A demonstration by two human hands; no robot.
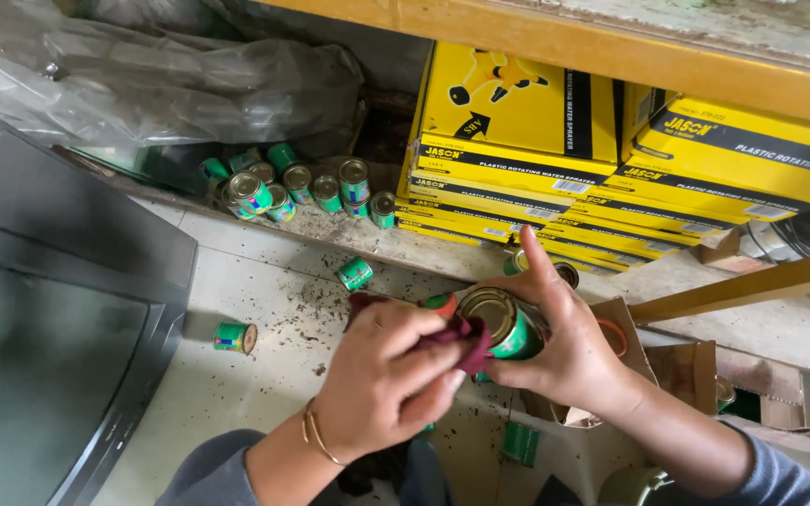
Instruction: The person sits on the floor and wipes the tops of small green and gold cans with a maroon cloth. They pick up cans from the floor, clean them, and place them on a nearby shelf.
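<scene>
My right hand (564, 351) grips a small green tin can (502, 322) with a brass-coloured lid, tilted toward me. My left hand (388, 375), a thin bracelet on its wrist, presses a dark maroon cloth (466, 343) against the can's side. Several matching green cans (297, 187) stand and lie clustered on the low ledge at the back. Two more lie loose on the tiled floor, one green can (235, 336) at the left and another green can (355, 274) nearer the ledge.
Stacked yellow-and-black cardboard boxes (555, 169) fill the shelf under a yellow wooden board (611, 47). A dark old television set (49, 319) stands at the left. An open brown carton (696, 375) lies by my right arm. Crumpled clear plastic (142, 75) covers the back left.
</scene>
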